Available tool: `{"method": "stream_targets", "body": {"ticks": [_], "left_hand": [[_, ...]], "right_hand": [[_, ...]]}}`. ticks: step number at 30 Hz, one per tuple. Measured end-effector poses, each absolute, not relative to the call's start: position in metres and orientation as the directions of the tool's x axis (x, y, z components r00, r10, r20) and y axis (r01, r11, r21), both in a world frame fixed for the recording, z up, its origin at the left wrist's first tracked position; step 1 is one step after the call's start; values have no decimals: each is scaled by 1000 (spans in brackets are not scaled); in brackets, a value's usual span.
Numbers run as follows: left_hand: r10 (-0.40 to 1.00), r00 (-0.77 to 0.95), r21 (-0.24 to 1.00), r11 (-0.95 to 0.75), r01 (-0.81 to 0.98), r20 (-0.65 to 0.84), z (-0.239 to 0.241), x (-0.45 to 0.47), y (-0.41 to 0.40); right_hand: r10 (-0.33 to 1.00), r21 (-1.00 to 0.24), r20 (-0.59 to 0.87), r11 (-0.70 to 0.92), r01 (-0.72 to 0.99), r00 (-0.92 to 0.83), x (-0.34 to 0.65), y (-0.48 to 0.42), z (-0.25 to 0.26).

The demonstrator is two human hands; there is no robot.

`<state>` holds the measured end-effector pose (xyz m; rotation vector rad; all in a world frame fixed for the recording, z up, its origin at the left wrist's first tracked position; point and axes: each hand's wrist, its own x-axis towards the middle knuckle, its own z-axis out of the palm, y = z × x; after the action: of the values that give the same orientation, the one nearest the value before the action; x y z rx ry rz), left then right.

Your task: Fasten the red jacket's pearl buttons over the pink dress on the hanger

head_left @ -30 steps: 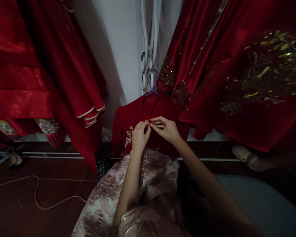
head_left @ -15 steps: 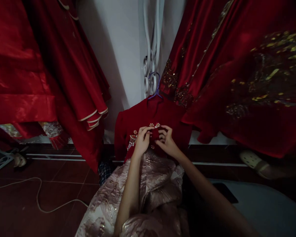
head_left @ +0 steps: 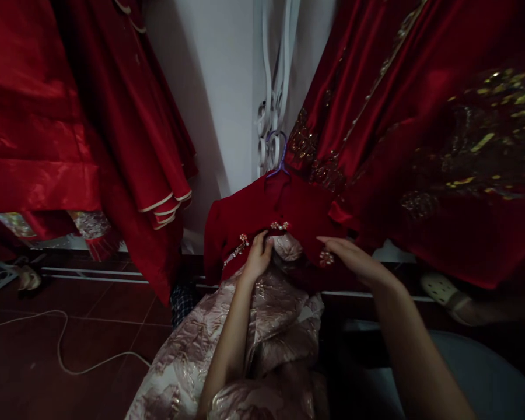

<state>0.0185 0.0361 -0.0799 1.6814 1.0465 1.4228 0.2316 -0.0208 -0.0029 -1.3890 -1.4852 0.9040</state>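
A small red jacket (head_left: 254, 213) with beaded clasps hangs on a purple hanger (head_left: 279, 166) hooked to a white scrolled rack (head_left: 271, 116). My left hand (head_left: 259, 258) is closed on the jacket's left front flap just below a clasp. My right hand (head_left: 352, 256) holds the right front flap out to the side, fingers mostly stretched, with a round beaded clasp (head_left: 326, 257) at its fingertips. Between the parted flaps a pink brocade lining (head_left: 289, 248) shows. A pink brocade garment (head_left: 262, 338) drapes from under the jacket toward me.
Long red satin gowns hang at the left (head_left: 70, 134) and gold-sequinned ones at the right (head_left: 441, 146). A white cable (head_left: 61, 350) trails over the dark red tiled floor. A foot in a white slipper (head_left: 441, 289) is at the right. A grey surface (head_left: 485, 373) lies at the lower right.
Both hands were pinched together at the jacket's middle clasp. Now they have drawn apart, the right hand pulling its flap to the right, and the front stands parted.
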Motion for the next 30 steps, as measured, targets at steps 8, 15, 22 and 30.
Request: {"method": "stream_targets", "body": {"ticks": [8, 15, 22, 30], "left_hand": [[923, 375, 987, -27, -161, 86, -51, -17, 22], [899, 436, 991, 11, -131, 47, -49, -37, 16], [854, 520, 990, 93, -108, -24, -47, -49, 14], [878, 478, 998, 28, -59, 4, -46, -67, 14]], "right_hand": [[904, -939, 162, 264, 220, -395, 178, -27, 1], [911, -888, 166, 304, 346, -377, 168, -22, -20], [965, -851, 230, 263, 455, -128, 136, -16, -45], [955, -873, 282, 295, 388, -90, 129, -17, -43]]}}
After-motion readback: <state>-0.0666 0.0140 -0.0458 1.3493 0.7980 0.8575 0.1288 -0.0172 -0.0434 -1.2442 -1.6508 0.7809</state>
